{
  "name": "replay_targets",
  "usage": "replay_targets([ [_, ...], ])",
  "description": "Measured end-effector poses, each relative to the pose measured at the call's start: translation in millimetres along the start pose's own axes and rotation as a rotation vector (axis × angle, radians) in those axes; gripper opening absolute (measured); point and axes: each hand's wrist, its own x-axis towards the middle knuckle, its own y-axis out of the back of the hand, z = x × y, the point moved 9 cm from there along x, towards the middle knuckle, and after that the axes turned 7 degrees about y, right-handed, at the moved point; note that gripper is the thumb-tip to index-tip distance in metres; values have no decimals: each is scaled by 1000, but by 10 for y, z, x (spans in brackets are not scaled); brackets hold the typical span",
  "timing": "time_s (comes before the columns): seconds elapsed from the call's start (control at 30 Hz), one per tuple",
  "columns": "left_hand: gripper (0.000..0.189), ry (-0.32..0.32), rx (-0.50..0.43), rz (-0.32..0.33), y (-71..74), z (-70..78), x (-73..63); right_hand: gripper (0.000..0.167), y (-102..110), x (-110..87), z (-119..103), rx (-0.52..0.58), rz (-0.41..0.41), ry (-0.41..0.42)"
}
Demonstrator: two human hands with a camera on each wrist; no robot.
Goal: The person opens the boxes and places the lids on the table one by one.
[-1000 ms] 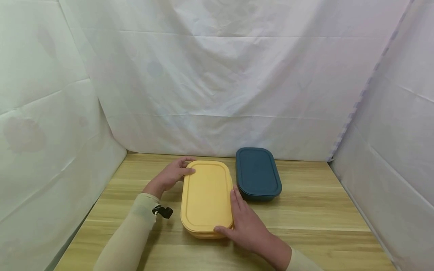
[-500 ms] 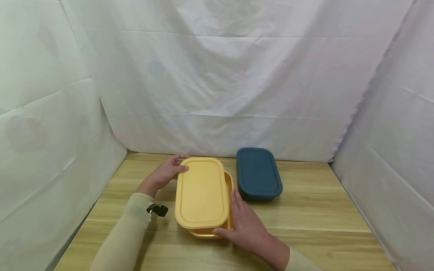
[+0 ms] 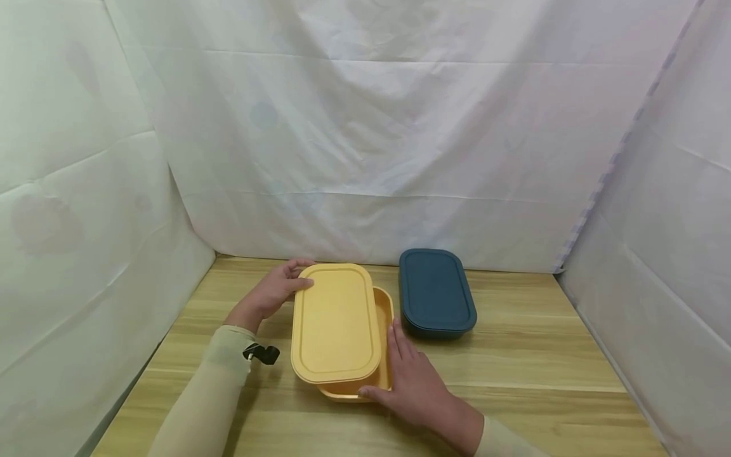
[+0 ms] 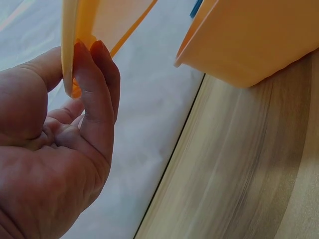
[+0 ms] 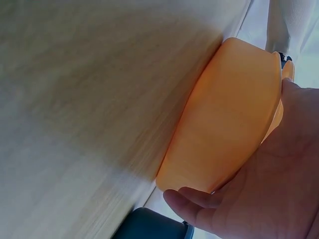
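Note:
My left hand (image 3: 273,293) pinches the yellow lid (image 3: 335,320) at its far left corner, thumb on top and fingers beneath. In the left wrist view the lid (image 4: 68,47) stands between thumb and fingertips. The lid is raised above the yellow food box (image 3: 384,311) and shifted left, exposing the box's right and near inside; the rest is hidden. My right hand (image 3: 415,384) holds the box, thumb at the near rim and fingers along its right wall. In the right wrist view the box wall (image 5: 224,109) lies between thumb and fingers.
A dark blue lidded box (image 3: 435,292) stands behind and right of the yellow box, close to my right fingertips. The wooden table (image 3: 531,381) is bounded by white cloth (image 3: 354,127) at the back and both sides. A black strap (image 3: 261,353) hangs at my left wrist.
The yellow lid has come off its box, moving up and left with my left hand. The box has stayed about where it was, with my right hand still on it.

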Motion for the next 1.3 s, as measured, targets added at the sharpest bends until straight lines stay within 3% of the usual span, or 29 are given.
replay_targets([
  [0.53, 55, 1, 12, 22, 100, 2, -52, 127, 10, -12, -20, 16, -21, -15],
  [1.3, 49, -55, -21, 124, 428, 141, -253, 126, 24, -26, -27, 24, -21, -13],
])
